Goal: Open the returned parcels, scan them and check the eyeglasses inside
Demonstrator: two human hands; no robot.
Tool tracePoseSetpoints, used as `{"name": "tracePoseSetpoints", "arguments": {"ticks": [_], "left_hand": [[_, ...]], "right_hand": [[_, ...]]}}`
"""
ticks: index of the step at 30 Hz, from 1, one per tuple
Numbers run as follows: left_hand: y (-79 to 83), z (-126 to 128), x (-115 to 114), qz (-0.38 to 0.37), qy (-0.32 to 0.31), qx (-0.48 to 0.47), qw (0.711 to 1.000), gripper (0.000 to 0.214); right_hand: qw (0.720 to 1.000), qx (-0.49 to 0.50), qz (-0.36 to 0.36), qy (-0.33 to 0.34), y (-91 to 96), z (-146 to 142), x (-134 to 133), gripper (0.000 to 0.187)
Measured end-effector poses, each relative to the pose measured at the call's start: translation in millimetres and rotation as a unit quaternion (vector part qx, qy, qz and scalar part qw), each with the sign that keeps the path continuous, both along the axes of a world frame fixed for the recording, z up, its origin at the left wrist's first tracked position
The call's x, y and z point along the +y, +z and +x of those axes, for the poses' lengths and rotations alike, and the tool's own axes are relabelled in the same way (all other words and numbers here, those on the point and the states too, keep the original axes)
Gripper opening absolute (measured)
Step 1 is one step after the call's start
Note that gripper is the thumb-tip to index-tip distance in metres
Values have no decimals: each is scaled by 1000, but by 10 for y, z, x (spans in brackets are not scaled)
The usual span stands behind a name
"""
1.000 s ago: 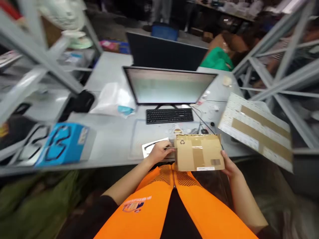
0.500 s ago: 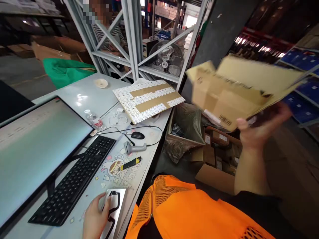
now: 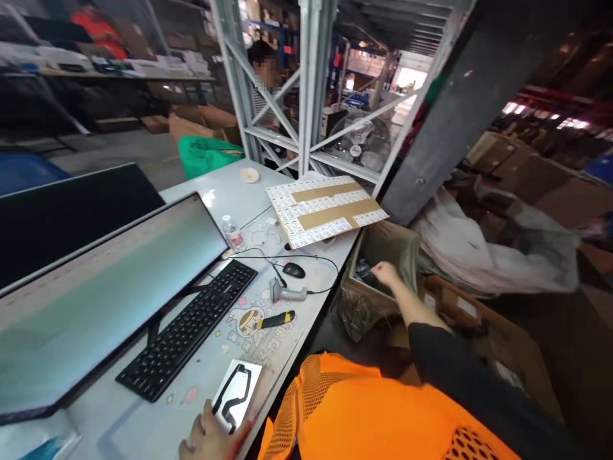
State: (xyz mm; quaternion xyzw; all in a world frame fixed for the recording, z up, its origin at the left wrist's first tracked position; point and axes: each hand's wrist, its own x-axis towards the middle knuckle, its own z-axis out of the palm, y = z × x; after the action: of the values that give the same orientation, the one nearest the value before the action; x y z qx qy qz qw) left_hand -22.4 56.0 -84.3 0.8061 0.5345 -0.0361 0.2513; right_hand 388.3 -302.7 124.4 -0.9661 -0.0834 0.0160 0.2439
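My left hand (image 3: 211, 437) rests at the near table edge, its fingers on the end of a flat white packet (image 3: 238, 395) with a black curved part printed or packed in it. My right arm reaches out to the right, away from the table. My right hand (image 3: 385, 273) is over the bag-lined cardboard bin (image 3: 390, 239) beside the table, with nothing visible in it. The brown cardboard box from before is out of sight.
On the grey table (image 3: 215, 191) are a monitor (image 3: 105, 281), a keyboard (image 3: 189, 329), a barcode scanner (image 3: 286, 292), a mouse (image 3: 294, 269), a yellow-black knife (image 3: 275, 319), a water bottle (image 3: 233, 233) and a label-covered cardboard sheet (image 3: 325, 207). Boxes (image 3: 454, 306) lie on the floor. A person (image 3: 265, 73) stands behind the steel rack.
My right hand has let go of the cardboard box it swung up to the right and has dropped to the bin. My left hand stays on the white packet.
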Motion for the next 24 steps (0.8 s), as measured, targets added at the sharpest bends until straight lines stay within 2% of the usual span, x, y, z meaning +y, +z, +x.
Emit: {"name": "tracePoseSetpoints", "arguments": {"ticks": [2, 5, 8, 10, 13, 16, 18, 21, 24], "left_hand": [[-39, -41, -63, -4, 9, -19, 1000, 109], [-127, -75, -92, 18, 12, -54, 998, 106], [-195, -79, -93, 38, -2, -83, 996, 102], [-226, -69, -104, 43, 3, -100, 994, 99], [-230, -30, -143, 35, 52, -110, 992, 100], [-111, 21, -213, 29, 84, -120, 989, 100], [15, 59, -271, 36, 72, -146, 986, 96], [127, 117, -331, 37, 75, -181, 980, 90], [106, 138, -391, 26, 111, -193, 974, 97]], "right_hand": [[995, 62, 7, 72, -460, -202, 594, 11], [971, 125, 29, 203, -1099, -673, 1336, 10], [942, 152, 54, 294, -1507, -967, 1806, 15], [932, 154, 64, 323, -1616, -946, 2035, 18], [931, 113, 51, 342, -1578, -714, 2334, 27], [934, 78, 5, 348, -1450, -499, 2557, 42], [933, 74, -37, 350, -1422, -427, 2655, 54], [926, 66, -76, 364, -1540, -388, 2761, 62], [923, 42, -106, 369, -1725, -369, 2825, 67]]}}
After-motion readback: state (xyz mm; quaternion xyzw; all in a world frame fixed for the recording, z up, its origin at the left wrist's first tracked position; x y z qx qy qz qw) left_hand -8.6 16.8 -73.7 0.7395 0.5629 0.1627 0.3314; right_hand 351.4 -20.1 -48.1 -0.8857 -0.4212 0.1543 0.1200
